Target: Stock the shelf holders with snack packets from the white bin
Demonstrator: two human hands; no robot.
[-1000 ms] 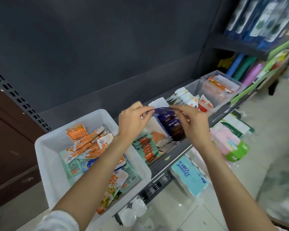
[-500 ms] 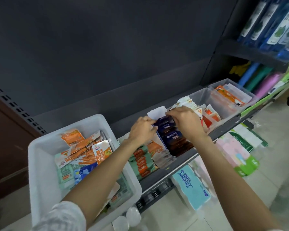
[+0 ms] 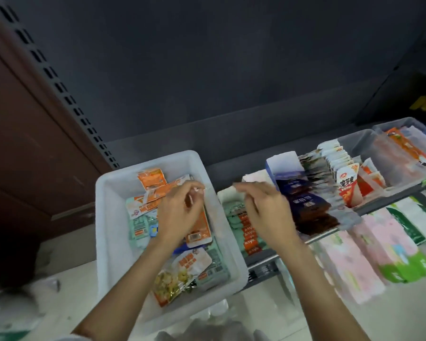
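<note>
Both hands hover over the stock, holding nothing

Left hand (image 3: 180, 212), loosely curled, hangs above the orange and green foil snack packets (image 3: 149, 205) in the white plastic bin (image 3: 111, 237); right hand (image 3: 266, 210), relaxed, over the clear shelf holders (image 3: 362, 141).

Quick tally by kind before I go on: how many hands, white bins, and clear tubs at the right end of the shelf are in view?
Hands: 2, left hand and right hand
White bin: 1
Clear tubs: 2, nearer clear tub and farther clear tub
Total: 5
</note>
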